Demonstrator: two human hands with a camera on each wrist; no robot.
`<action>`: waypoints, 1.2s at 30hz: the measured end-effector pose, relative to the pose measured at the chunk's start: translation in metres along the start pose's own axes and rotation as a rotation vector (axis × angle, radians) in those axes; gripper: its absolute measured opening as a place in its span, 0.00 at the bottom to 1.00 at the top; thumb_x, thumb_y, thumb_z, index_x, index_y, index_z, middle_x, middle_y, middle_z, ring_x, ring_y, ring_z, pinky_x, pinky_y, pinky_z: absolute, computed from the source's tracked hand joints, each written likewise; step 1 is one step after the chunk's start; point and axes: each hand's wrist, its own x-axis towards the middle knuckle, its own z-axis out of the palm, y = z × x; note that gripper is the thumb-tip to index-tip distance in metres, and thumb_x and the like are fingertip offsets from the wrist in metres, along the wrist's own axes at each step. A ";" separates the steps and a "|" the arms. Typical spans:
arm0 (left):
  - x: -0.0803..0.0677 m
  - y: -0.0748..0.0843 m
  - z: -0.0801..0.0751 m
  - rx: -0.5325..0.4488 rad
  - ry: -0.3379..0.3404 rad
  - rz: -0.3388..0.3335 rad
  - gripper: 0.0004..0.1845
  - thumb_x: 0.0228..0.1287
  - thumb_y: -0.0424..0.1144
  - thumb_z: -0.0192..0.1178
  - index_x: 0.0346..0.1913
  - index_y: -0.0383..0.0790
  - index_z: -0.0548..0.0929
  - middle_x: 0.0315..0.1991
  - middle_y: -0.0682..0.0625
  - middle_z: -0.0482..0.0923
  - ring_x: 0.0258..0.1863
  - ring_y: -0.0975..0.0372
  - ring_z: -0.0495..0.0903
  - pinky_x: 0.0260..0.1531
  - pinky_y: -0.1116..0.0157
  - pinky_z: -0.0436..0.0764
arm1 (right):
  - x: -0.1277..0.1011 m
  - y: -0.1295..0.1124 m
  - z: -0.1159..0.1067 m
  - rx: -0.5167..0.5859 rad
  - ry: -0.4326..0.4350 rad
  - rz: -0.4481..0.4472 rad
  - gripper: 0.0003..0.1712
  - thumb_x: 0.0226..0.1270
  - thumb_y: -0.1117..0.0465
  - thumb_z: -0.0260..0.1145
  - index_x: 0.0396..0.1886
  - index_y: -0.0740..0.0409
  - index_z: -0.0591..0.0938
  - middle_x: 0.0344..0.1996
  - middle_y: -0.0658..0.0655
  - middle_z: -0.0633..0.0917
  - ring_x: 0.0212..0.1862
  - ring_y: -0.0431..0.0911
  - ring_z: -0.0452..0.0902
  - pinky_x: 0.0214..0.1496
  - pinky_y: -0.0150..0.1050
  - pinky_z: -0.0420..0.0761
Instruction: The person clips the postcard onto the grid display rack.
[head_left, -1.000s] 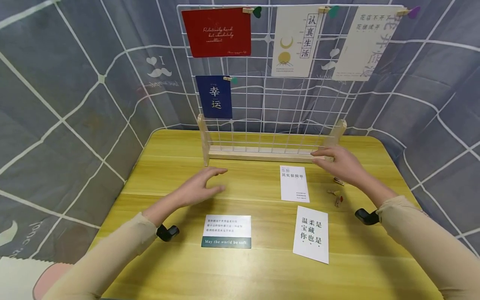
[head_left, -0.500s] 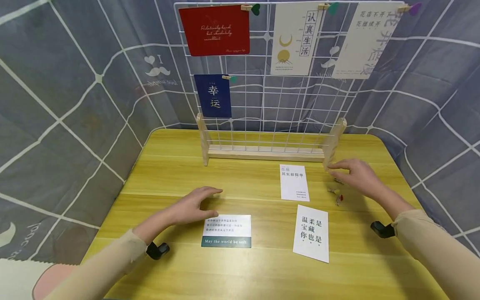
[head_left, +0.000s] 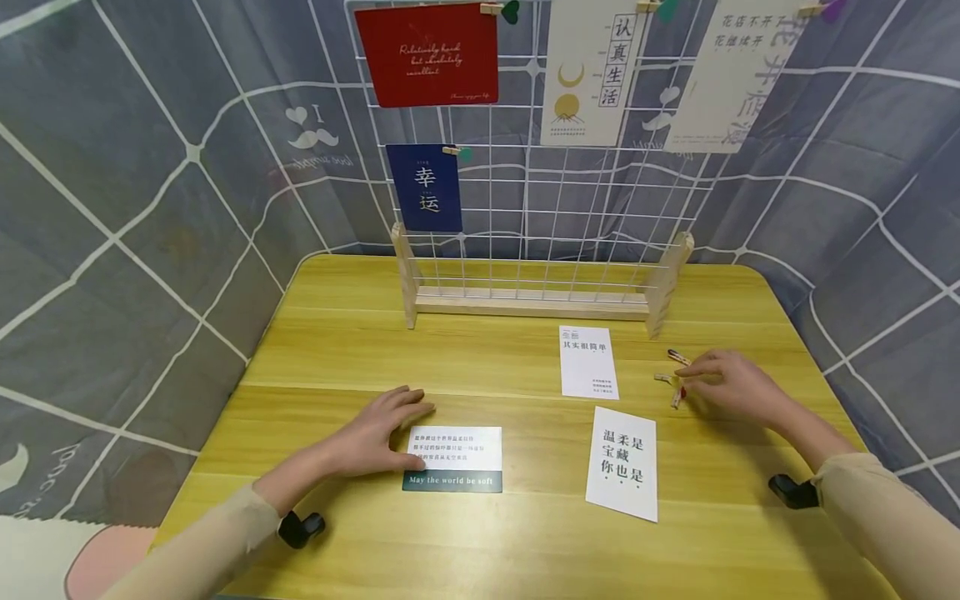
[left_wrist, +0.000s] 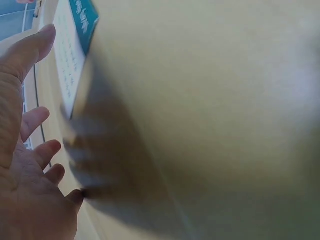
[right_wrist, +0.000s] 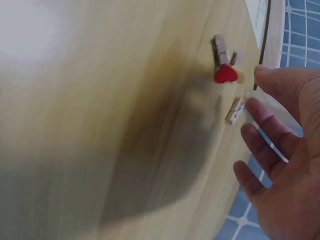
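Observation:
My left hand (head_left: 408,427) lies flat on the yellow table (head_left: 510,550), fingers straight, its fingertips touching the left edge of a white card with a teal band (head_left: 457,461). The left wrist view shows that hand (left_wrist: 30,105) open beside the same card (left_wrist: 75,50). My right hand (head_left: 693,379) hovers with relaxed fingers right next to several small wooden clothespins (head_left: 675,379). In the right wrist view a clothespin with a red heart (right_wrist: 225,72) and a plain one (right_wrist: 234,110) lie just off my right hand's (right_wrist: 265,110) spread fingers, which hold nothing.
A white wire grid on a wooden stand (head_left: 525,304) stands at the back, with a red card (head_left: 427,54), a blue card (head_left: 425,187) and two white cards clipped on. Two more white cards (head_left: 588,362) (head_left: 621,462) lie on the table between my hands.
Both hands have drawn back from the stand toward me. The left has dropped onto the teal-banded card's edge; the right has come down beside the clothespins.

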 end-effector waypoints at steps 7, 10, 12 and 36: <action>-0.007 0.000 0.008 0.069 0.016 0.027 0.50 0.56 0.67 0.71 0.77 0.45 0.68 0.80 0.42 0.55 0.79 0.41 0.48 0.71 0.35 0.52 | -0.014 0.007 0.006 0.040 -0.036 0.063 0.15 0.72 0.58 0.70 0.54 0.59 0.89 0.48 0.58 0.85 0.48 0.53 0.79 0.48 0.53 0.78; -0.008 0.000 0.010 0.077 0.013 0.022 0.52 0.55 0.68 0.71 0.78 0.44 0.67 0.80 0.42 0.53 0.79 0.42 0.47 0.72 0.36 0.50 | -0.018 0.008 0.009 0.068 -0.047 0.100 0.18 0.73 0.55 0.69 0.57 0.59 0.87 0.49 0.58 0.84 0.45 0.50 0.77 0.45 0.47 0.77; -0.009 0.000 0.012 0.082 0.011 0.016 0.54 0.55 0.69 0.70 0.78 0.44 0.66 0.81 0.42 0.52 0.79 0.42 0.47 0.73 0.37 0.48 | -0.019 0.008 0.010 0.091 -0.046 0.123 0.19 0.73 0.54 0.69 0.58 0.59 0.87 0.50 0.58 0.83 0.42 0.48 0.75 0.41 0.43 0.76; -0.011 -0.001 0.015 0.092 0.014 0.012 0.48 0.60 0.65 0.68 0.78 0.47 0.66 0.81 0.44 0.50 0.80 0.44 0.46 0.74 0.39 0.47 | -0.013 0.006 0.019 0.104 -0.026 0.102 0.15 0.73 0.61 0.68 0.56 0.56 0.88 0.48 0.56 0.84 0.47 0.51 0.77 0.46 0.44 0.77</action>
